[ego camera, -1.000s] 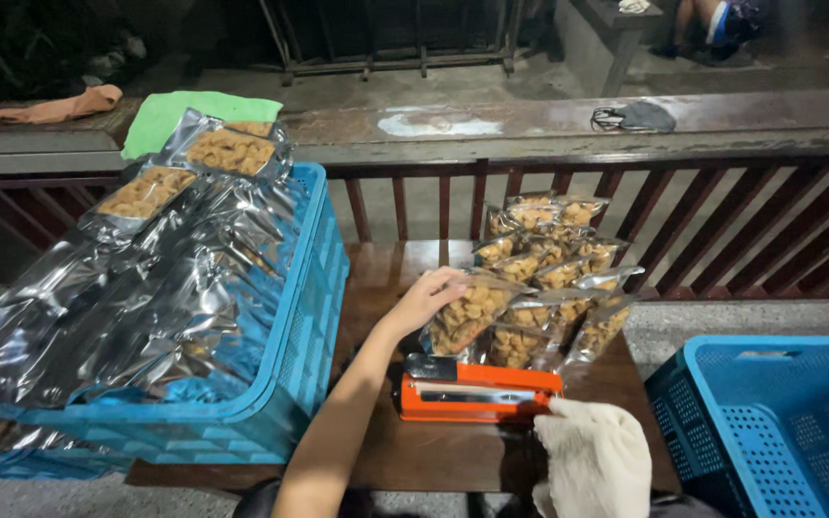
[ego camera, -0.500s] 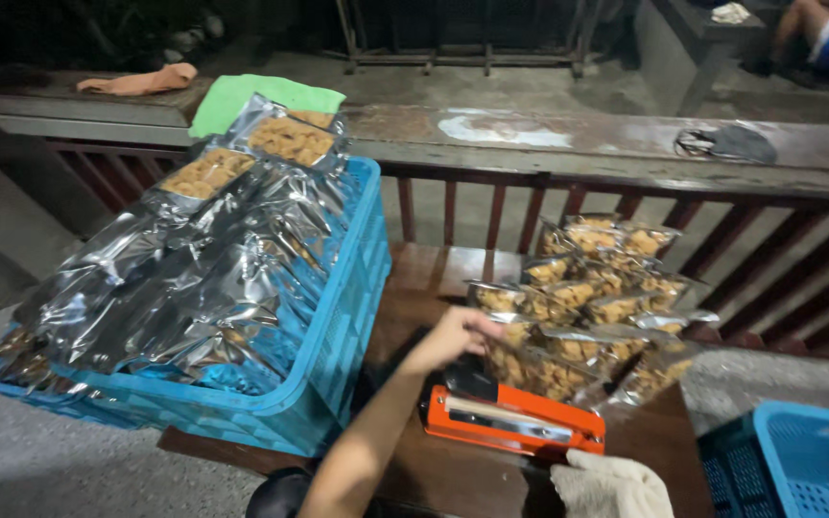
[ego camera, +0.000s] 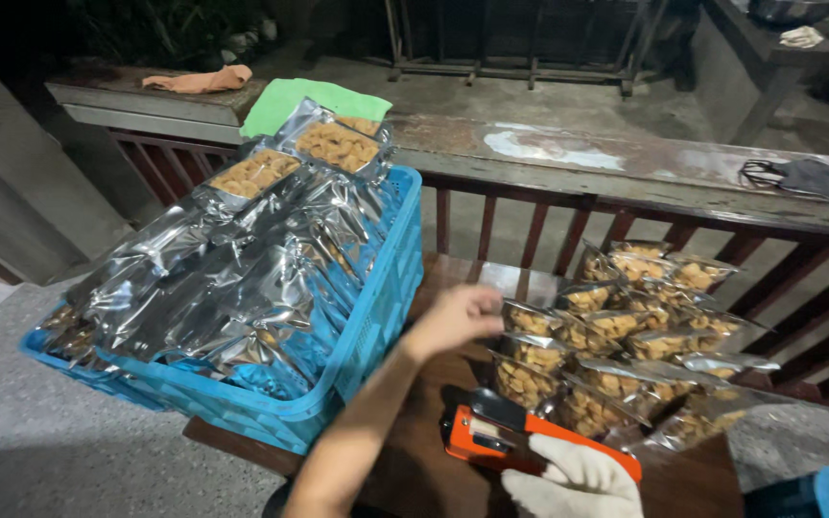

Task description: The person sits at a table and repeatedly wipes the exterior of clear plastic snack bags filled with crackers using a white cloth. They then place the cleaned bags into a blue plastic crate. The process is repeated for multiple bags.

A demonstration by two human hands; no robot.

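Two hands busy: your left hand (ego camera: pixel 458 319) pinches a pouch (ego camera: pixel 528 318) at three o'clock of the crate (ego camera: pixel 376 326); your gloved right hand (ego camera: pixel 568 480) presses the sealer (ego camera: pixel 491 436) closed. Sealing step; feed that pouch's mouth squarely next.

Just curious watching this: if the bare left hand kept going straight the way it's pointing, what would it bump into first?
Most likely the nearest snack pouch in the pile on the wooden table; the left hand already looks about to touch it, though depth is unclear.
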